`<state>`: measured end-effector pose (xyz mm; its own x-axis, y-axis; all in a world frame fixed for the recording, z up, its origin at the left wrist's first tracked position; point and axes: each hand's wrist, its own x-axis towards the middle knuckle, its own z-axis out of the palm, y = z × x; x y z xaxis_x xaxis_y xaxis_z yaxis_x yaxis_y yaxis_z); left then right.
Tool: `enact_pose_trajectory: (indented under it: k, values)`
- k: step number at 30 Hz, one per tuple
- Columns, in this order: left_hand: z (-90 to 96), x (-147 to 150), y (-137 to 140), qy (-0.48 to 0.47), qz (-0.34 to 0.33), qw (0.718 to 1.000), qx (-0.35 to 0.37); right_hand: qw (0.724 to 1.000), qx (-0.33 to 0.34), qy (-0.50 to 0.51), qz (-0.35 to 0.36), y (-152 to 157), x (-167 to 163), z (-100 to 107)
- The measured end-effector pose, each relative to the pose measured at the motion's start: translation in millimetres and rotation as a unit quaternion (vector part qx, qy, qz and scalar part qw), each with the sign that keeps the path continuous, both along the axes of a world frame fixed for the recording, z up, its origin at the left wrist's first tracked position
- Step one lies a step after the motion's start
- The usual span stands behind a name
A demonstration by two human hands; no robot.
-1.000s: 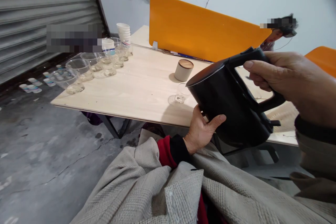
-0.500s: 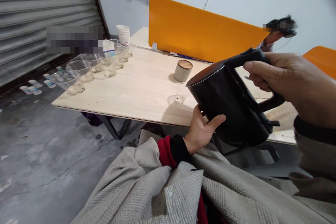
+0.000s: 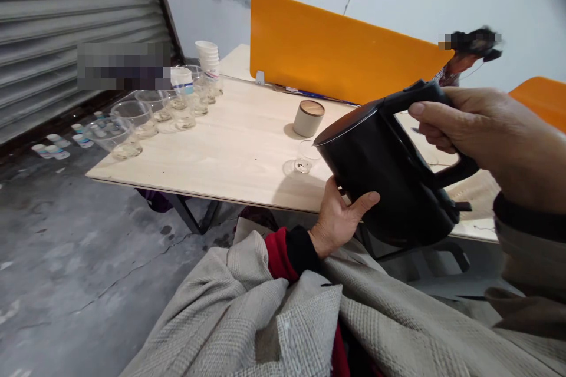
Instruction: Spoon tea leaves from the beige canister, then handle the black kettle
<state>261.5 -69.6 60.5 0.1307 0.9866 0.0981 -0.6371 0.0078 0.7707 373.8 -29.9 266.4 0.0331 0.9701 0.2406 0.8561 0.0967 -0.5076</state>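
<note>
Kettle (image 3: pixel 389 171), matte black, lid shut, tilts leftward.

Quick count: one black kettle (image 3: pixel 389 182), tilted, with two hands on it, the right hand (image 3: pixel 481 141) on the handle and the left hand (image 3: pixel 338 218) under the body. One small clear glass (image 3: pixel 306 157) near the table's (image 3: pixel 230 153) front edge, and one beige canister (image 3: pixel 309 118) with a wooden lid just behind it. Along the table's left edge there are roughly six clear plastic cups (image 3: pixel 132 115), hard to tell exactly since they overlap, plus one stack of white paper cups (image 3: pixel 209 59) at the far left corner. Two orange divider panels (image 3: pixel 336 50)
</note>
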Motion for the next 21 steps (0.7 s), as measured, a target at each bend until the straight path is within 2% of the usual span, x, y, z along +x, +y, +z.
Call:
enact_pose_trajectory:
  k: [3,6,9,12,15,18,21]
  values:
    - [-3.3,1.2,3.1,0.013,0.001,1.0,0.009,0.998,0.004,0.034,-0.051,-4.8,-0.7,-1.7]
    - [-7.0,1.5,10.3,0.059,0.017,0.997,0.039,0.992,0.062,0.103,-0.022,-13.4,10.8,-10.3]
    - [-8.4,1.1,20.7,0.145,0.038,0.985,0.084,0.978,0.128,0.164,0.008,-20.5,32.3,-25.9]
    - [-8.9,0.6,29.6,0.22,0.06,0.964,0.137,0.954,0.187,0.235,0.005,-21.9,52.7,-44.5]
    - [-12.2,-2.7,31.5,0.277,0.088,0.938,0.189,0.923,0.238,0.3,-0.028,-15.0,66.8,-62.7]
    - [-18.2,-12.5,25.8,0.32,0.106,0.911,0.237,0.893,0.265,0.359,-0.063,-1.2,75.5,-78.4]
    - [-22.8,-28.7,17.2,0.336,0.101,0.896,0.274,0.876,0.274,0.391,-0.07,18.4,79.0,-91.1]
